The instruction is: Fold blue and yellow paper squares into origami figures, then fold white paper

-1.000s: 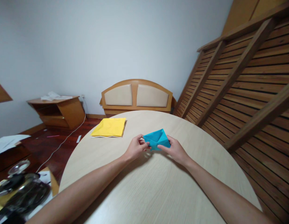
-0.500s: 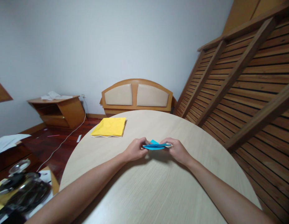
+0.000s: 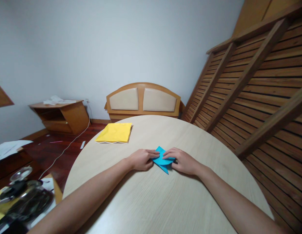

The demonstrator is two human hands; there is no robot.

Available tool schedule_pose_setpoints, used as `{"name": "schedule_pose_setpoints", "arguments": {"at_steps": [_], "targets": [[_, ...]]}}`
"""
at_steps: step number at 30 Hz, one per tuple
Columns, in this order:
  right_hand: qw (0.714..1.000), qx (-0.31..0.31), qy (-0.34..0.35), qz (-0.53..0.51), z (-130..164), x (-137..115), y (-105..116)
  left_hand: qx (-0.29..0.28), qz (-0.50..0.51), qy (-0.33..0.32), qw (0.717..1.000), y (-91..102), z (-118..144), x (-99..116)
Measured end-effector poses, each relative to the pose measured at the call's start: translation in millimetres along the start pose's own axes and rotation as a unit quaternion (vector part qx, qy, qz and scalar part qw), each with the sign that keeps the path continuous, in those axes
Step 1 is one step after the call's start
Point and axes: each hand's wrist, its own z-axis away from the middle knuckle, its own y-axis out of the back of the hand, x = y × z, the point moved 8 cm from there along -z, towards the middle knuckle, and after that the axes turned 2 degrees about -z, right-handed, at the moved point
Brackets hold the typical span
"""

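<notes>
A folded piece of blue paper [image 3: 162,159] lies low over the round pale wooden table [image 3: 151,201], with a flap pointing toward me and a corner pointing away. My left hand [image 3: 143,159] pinches its left edge, fingers on top and thumb below. On the other side, my right hand [image 3: 183,161] grips the paper's right part, its fingertips resting on the upper face. The thumb sits at the near right edge. Parts of the paper under the fingers are hidden.
A stack of yellow paper [image 3: 114,132] lies on the table's far left. Beyond stand a headboard [image 3: 142,97] and a wooden cabinet [image 3: 63,117]. A slatted wooden frame [image 3: 250,84] leans at right. Bottom left, a side table holds a dark, shiny object [image 3: 29,201].
The blue paper has gone from edge-on in the air to lying flatter and lower, its top face showing. Both hands have turned palms down, with fingers now over it.
</notes>
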Motion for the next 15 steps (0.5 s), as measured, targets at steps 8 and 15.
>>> {"name": "schedule_pose_setpoints", "arguments": {"at_steps": [8,15], "targets": [[0.999,-0.031,-0.020,0.022,2.2,-3.5,-1.6,0.004,-0.058,-0.016,0.998,1.9,-0.7,4.6],[0.998,-0.033,-0.030,0.042,2.5,-1.7,-0.3,0.003,-0.080,-0.003,0.997,1.1,-2.5,6.3]]}}
